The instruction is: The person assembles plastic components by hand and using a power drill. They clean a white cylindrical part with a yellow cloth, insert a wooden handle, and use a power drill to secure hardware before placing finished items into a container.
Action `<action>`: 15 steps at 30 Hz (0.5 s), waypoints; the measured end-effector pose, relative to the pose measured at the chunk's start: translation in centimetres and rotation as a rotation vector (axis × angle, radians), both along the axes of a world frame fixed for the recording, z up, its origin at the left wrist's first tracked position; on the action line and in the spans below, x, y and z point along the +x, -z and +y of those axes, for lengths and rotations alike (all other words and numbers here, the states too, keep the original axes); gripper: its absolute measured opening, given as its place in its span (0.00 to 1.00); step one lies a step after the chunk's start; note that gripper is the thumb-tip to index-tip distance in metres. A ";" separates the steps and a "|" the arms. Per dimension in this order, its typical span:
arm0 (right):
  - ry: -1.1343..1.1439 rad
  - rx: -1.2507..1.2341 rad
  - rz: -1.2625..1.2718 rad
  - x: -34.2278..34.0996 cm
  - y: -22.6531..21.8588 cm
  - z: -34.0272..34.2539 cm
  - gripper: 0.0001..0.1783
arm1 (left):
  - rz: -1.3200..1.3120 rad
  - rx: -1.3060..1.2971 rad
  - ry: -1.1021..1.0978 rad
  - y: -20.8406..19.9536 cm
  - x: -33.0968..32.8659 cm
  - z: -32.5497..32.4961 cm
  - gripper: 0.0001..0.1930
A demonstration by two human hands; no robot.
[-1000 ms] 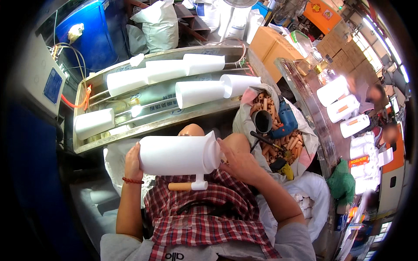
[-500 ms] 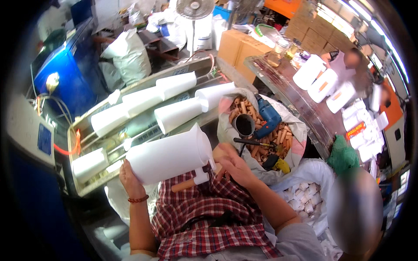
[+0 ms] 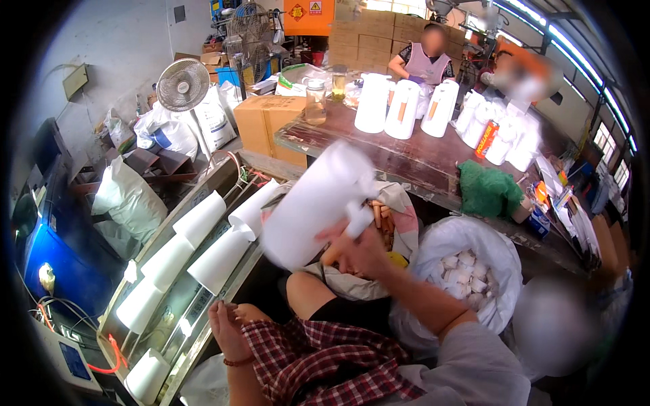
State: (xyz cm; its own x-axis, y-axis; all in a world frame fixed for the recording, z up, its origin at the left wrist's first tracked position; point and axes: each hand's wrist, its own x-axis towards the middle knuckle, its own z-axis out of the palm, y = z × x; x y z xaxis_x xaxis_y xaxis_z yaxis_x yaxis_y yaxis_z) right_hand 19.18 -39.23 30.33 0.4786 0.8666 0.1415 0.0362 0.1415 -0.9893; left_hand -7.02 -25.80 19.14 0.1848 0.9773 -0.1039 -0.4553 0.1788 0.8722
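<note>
A white plastic pitcher hangs tilted in front of me, smeared by motion. My right hand is closed round its handle, whose wooden grip is mostly covered by the fingers. Lower left, my left hand is off the pitcher, loosely bent beside my knee with nothing seen in it. Left of the held pitcher, several white pitcher bodies lie in rows on a trough-like wooden rack. Behind the held pitcher, a sack of wooden handle grips is partly hidden.
At the far side, a dark table bears several finished-looking white pitchers, glass jars and a green bag. A person sits behind it. To my right stands a white bag of small white pieces.
The pitcher has swung up and right in my right hand, which now grips its handle. My left hand has let go and dropped. The view has turned right toward the table.
</note>
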 end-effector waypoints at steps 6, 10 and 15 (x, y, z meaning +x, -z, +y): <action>0.439 -0.117 -0.466 17.0 -2.7 -1.9 0.15 | 0.053 -0.099 0.067 4.6 -2.4 -0.1 0.11; 0.678 -0.243 -0.682 26.1 -2.5 -2.5 0.18 | 0.175 -0.130 0.107 5.1 -3.6 -1.1 0.14; 0.921 -0.569 -1.131 35.5 0.6 -4.7 0.19 | 0.452 -0.099 -0.030 7.1 -5.0 -1.3 0.15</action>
